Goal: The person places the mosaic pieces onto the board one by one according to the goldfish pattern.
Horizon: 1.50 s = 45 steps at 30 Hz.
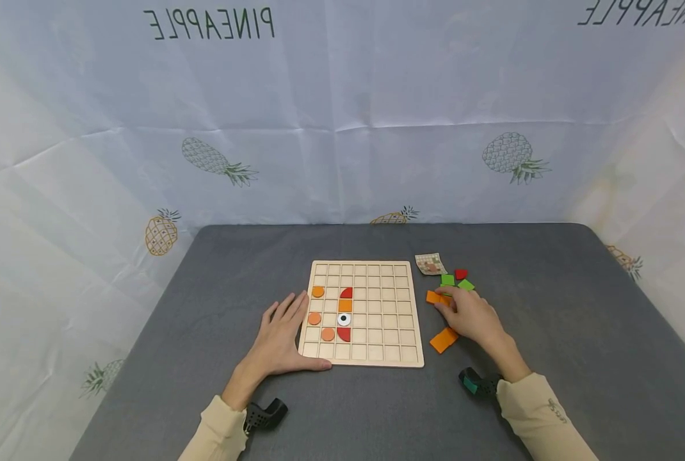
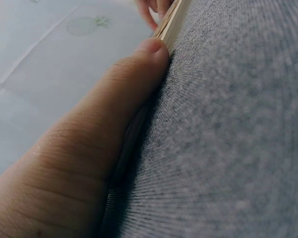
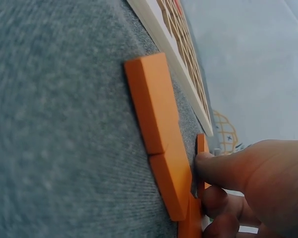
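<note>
A wooden board (image 1: pixel 385 314) lies on the grey table (image 1: pixel 377 410), with the left hand (image 1: pixel 282 339) at its near left corner, fingers apart along the left edge and thumb against the near edge. Right of the board, the right hand (image 1: pixel 474 315) pinches an orange tile (image 1: pixel 431 297) between thumb and finger, low over the table. More orange tiles (image 1: pixel 443 340) lie nearer; green tiles (image 1: pixel 447 280), a red tile (image 1: pixel 461 274) and a small picture card (image 1: pixel 431 264) lie farther off. On the board's left half sit three orange discs (image 1: pixel 315 318) and, from far to near in one column, a red quarter-round (image 1: pixel 346 293), an orange square (image 1: pixel 345 306), a white disc with a black dot (image 1: pixel 344 319) and another red quarter-round (image 1: pixel 344 334).
</note>
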Each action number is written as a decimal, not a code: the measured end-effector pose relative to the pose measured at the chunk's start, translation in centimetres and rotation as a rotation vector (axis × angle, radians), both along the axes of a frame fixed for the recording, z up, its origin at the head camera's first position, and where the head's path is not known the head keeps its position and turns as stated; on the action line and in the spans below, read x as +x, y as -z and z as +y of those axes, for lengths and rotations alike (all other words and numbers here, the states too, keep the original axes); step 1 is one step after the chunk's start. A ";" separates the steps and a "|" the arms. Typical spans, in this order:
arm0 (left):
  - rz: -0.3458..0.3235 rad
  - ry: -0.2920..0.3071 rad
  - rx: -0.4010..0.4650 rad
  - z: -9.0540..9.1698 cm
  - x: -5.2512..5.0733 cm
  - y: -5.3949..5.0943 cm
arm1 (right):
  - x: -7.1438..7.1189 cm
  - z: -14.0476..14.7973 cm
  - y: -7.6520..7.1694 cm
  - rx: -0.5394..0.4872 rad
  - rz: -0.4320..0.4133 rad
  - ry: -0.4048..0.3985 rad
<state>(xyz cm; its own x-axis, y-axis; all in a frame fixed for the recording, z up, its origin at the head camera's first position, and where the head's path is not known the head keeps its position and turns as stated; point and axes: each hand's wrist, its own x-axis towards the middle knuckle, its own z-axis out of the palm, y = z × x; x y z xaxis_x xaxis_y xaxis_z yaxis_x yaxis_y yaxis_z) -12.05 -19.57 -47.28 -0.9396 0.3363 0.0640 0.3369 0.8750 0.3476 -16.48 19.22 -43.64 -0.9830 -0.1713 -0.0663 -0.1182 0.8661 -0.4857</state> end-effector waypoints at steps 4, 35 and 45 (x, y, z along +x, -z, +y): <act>0.003 0.002 -0.004 0.0 -0.1 0.1 | 0.1 0.0 0.0 0.005 0.016 -0.004; 0.007 0.006 0.001 0.1 0.0 -0.1 | 0.4 -2.0 -0.7 -0.022 0.031 -0.032; 0.004 0.006 0.001 0.0 0.1 0.0 | 0.7 -3.4 -0.9 -0.059 0.038 -0.058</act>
